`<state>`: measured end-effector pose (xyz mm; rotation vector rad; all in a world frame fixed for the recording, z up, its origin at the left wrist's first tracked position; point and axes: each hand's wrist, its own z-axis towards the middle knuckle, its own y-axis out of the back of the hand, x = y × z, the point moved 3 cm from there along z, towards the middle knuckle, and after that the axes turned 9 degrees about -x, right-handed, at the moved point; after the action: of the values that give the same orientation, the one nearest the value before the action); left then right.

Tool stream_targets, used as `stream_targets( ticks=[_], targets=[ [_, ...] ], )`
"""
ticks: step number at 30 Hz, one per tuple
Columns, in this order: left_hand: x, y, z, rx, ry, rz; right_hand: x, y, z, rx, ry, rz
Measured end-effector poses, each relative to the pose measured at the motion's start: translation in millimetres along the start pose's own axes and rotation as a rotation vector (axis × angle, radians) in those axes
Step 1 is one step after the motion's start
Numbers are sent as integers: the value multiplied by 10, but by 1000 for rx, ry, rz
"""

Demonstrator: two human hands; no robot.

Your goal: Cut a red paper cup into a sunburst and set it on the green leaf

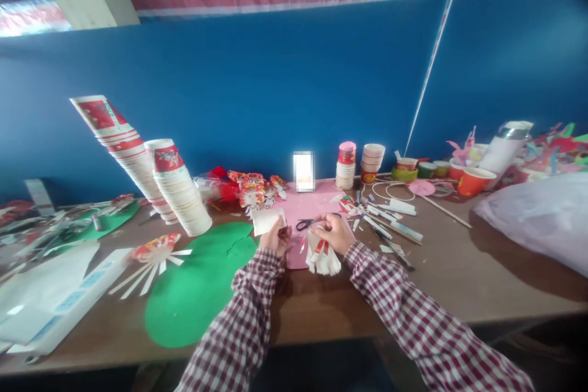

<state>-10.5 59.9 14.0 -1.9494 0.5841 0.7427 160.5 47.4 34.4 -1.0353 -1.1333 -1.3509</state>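
Observation:
My left hand (pixel 276 239) is closed on a cream-white paper piece (pixel 266 221), gripping its lower right edge. My right hand (pixel 336 233) is closed on a paper cup cut into strips (pixel 324 258); the white strips hang down and spread, with some red showing. Between the hands, dark-handled scissors (pixel 303 224) lie on a pink sheet (pixel 316 197); my right fingers are close to them, and whether they touch is unclear. Beyond my left hand sit several red and orange paper cut-outs (pixel 257 187).
Two tall leaning stacks of paper cups (pixel 181 196) stand left, behind a green sheet (pixel 197 294). Another cut cup (pixel 154 251) lies beside it. Pens (pixel 381 226) are scattered right, near an orange cup (pixel 474 181) and a pale plastic bag (pixel 537 217). A blue partition (pixel 257 86) closes the back.

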Motion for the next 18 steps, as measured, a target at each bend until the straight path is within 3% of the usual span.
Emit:
stream_targets(
  ticks=[8, 14, 18],
  targets=[
    [-8, -71, -106, 55, -68, 60, -41, 1, 94, 11, -69, 164],
    [-8, -316, 19, 116, -100, 376, -78, 114, 163, -23, -100, 297],
    [3, -458, 233, 90, -211, 604, -95, 135, 168, -44, -119, 368]
  ],
)
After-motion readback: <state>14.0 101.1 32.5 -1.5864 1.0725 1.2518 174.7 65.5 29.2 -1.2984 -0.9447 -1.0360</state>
